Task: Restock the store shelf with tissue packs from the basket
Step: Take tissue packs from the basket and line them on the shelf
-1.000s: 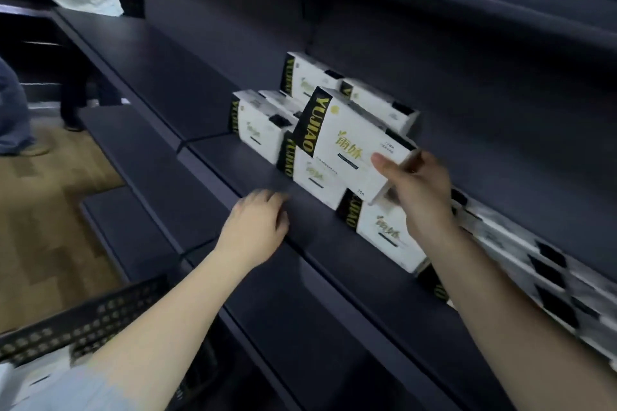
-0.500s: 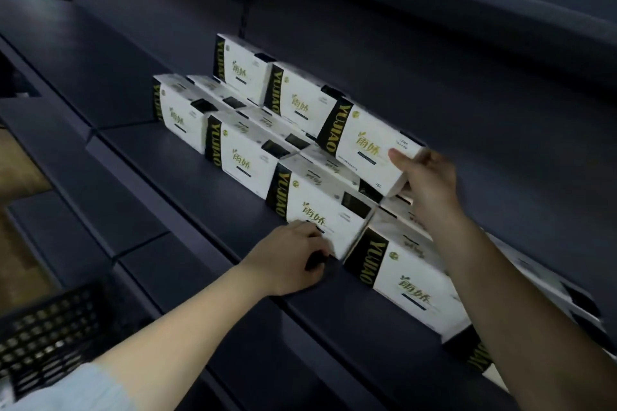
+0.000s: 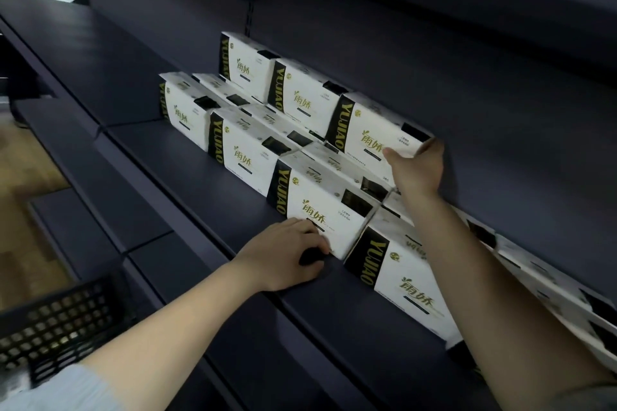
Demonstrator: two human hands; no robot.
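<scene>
A: Dark store shelf, navy back panel, wood floor at far left. Tissue packs in two tiers. Log it.

B: Right hand grips the top-tier pack at its right end: thumb on the front face, fingers curled round the end toward the back panel. Pack sits upright on the lower packs, in line with two other upper packs to its left.

A: Left?

B: Left hand rests on the shelf, fingers bent against the lower front of a front-row pack. Touching it, not wrapped round it; looks like bracing.

A: Basket?

B: Black mesh basket at lower left, well apart from both hands. Contents too blurred to tell.

A: Risks?

B: My read: the held pack stands on soft packs, so letting go off-balance could tip it forward onto the front row. Pushing it hard leftward could shove its neighbour out of line. If the left hand lifts early, the front-row pack may slide toward the shelf edge.
</scene>
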